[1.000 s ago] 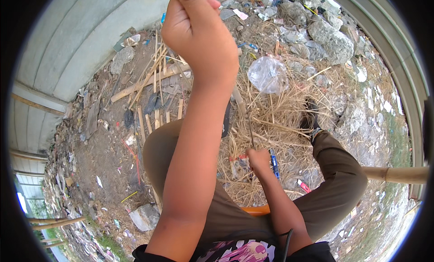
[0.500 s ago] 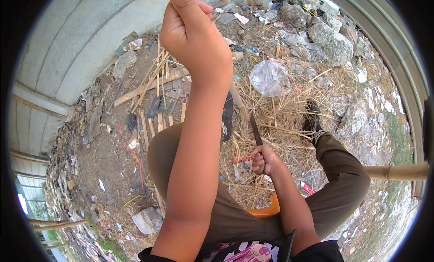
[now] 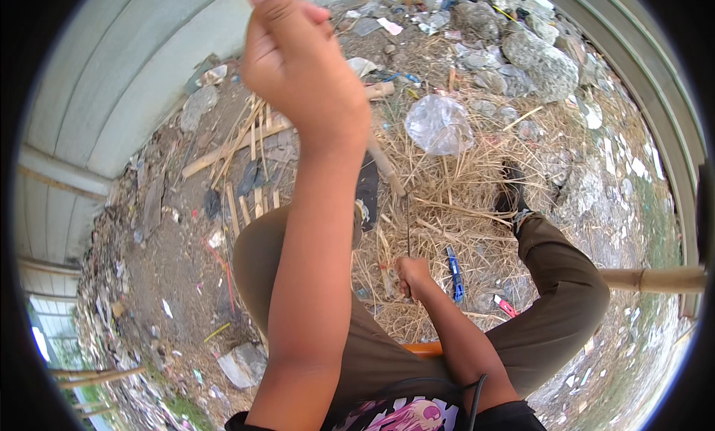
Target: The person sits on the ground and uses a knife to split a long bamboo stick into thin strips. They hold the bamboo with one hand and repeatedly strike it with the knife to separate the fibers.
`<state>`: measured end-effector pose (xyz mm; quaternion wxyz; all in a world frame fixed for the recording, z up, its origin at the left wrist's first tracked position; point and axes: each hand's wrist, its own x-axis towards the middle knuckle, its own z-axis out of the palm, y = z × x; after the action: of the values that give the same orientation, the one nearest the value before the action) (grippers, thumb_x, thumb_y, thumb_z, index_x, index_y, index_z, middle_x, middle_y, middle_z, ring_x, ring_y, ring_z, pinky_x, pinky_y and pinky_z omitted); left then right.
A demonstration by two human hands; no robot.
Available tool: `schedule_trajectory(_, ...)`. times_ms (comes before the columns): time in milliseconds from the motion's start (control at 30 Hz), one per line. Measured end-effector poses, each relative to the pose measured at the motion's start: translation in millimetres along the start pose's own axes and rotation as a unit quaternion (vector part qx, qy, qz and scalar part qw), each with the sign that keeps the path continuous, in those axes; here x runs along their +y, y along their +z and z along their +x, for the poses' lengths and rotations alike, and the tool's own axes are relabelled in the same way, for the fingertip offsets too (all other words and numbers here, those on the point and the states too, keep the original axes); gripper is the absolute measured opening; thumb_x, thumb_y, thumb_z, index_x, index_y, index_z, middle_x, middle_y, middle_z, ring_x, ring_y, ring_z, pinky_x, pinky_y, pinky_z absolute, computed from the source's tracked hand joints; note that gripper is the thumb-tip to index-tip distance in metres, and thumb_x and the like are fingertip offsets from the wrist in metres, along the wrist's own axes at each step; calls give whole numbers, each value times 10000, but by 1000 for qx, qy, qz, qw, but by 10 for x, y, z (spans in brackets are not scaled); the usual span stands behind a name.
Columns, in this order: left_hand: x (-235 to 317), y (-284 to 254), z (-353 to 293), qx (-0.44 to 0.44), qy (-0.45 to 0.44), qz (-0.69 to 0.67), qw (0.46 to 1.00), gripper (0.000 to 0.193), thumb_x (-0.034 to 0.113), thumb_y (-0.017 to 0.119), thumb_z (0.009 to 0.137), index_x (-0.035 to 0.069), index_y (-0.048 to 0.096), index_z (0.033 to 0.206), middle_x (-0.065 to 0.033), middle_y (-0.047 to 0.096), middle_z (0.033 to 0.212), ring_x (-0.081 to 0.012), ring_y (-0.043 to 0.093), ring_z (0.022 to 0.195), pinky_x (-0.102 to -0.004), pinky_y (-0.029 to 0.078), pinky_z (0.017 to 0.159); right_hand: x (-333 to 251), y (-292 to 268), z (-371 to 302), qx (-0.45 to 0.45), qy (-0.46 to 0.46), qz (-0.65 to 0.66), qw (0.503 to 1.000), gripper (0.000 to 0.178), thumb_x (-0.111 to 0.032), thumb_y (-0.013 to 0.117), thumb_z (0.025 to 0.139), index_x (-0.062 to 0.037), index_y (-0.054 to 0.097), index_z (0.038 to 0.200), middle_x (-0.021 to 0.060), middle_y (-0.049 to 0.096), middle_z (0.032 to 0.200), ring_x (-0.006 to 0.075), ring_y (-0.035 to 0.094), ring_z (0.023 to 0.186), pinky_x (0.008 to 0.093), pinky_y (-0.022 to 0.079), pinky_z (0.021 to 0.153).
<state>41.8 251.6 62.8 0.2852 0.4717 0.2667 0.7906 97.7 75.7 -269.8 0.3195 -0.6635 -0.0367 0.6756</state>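
Observation:
My left hand (image 3: pixel 307 74) is raised close to the camera at the upper left of centre. Its fingers are curled and the thumb points up past the frame's top edge; anything inside the curl is hidden. Low between my knees, my right hand (image 3: pixel 414 275) is closed around a knife (image 3: pixel 408 230). Its dark blade points away from me and shows edge-on as a thin line. Near the tip lies the end of a pale bamboo stick (image 3: pixel 386 165), partly behind my left wrist. A blue cutter knife (image 3: pixel 454 273) lies on straw just right of my right forearm.
A red cutter (image 3: pixel 505 306) lies by my right thigh. Bamboo strips (image 3: pixel 242 144) are piled at the left, with a crumpled clear plastic bag (image 3: pixel 439 124) ahead. Rubble (image 3: pixel 542 59) sits at the far right; a grey wall (image 3: pixel 126 74) runs along the left.
My right hand has shifted left and slightly nearer, and the blade has turned edge-on. The blue cutter has come into sight beside that forearm. My left hand has moved a little left.

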Motion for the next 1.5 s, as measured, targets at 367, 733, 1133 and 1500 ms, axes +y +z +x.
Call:
schedule_trajectory(367,170,167,-64,69,9,45,997,519,507,538,1007,104,448,693,63,338,543,-43,268,436,-228,190,386,-380,-166,-375,-81,107,143,981,255,-134,543,851,-163,403,640,-44,350,487,115,372,399,334,415,485)
schedule_trajectory(733,345,140,4,43,54,33,997,484,477,519,1018,135,433,687,68,299,536,-47,231,415,-216,186,351,-892,-15,-1307,18,-217,87,972,311,-128,588,899,-154,416,642,-85,359,496,40,334,410,258,276,431)
schedule_trajectory(1133,1050,-176,352,-134,17,-85,987,285,189,503,962,81,371,734,18,286,616,-73,197,492,-260,155,458,224,-512,279,47,-40,-30,998,320,-222,664,803,81,618,710,203,611,625,292,585,520,438,474,531)
schedule_trajectory(1500,1609,-573,413,30,91,-97,991,260,230,423,1038,40,464,866,-17,343,683,-111,290,564,-267,272,528,-159,-731,-280,166,-122,-561,802,340,-271,680,793,-14,745,1007,211,728,951,325,728,883,435,572,779)
